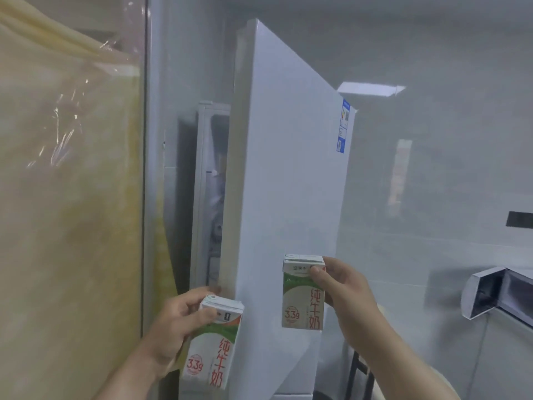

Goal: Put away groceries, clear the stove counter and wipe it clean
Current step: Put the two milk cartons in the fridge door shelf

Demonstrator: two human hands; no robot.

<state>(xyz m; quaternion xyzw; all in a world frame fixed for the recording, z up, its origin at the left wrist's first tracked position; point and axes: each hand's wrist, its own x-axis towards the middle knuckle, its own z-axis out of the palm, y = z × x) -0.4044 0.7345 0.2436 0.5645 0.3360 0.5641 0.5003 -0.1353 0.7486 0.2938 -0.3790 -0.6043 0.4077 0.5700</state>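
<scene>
Cartons of milk fill both hands. The left hand (178, 321) grips the left carton (212, 347) near its top, with the thumb across the front face and the fingers curled behind. The carton hangs from the hand toward 5 o'clock, slightly tilted. One fingertip lies at the free edge of the fridge door (288, 168); whether it touches is not clear. The right hand (346, 301) pinches the right carton (302, 295) at its upper corner, thumb on the front, fingers behind. This carton stands upright at 9 o'clock of the hand, in front of the door's white face. The two cartons are apart, the right one at 2 o'clock of the left one. The door stands ajar, and the gap (213, 197) at 12 o'clock of the left hand shows blurred shelves. A blue sticker (345, 125) sits at the door's 1 o'clock corner. A white appliance (496, 293) is at 3 o'clock of the right hand, and clear film (66, 140) over a yellow panel is at 9 o'clock of the fridge.
</scene>
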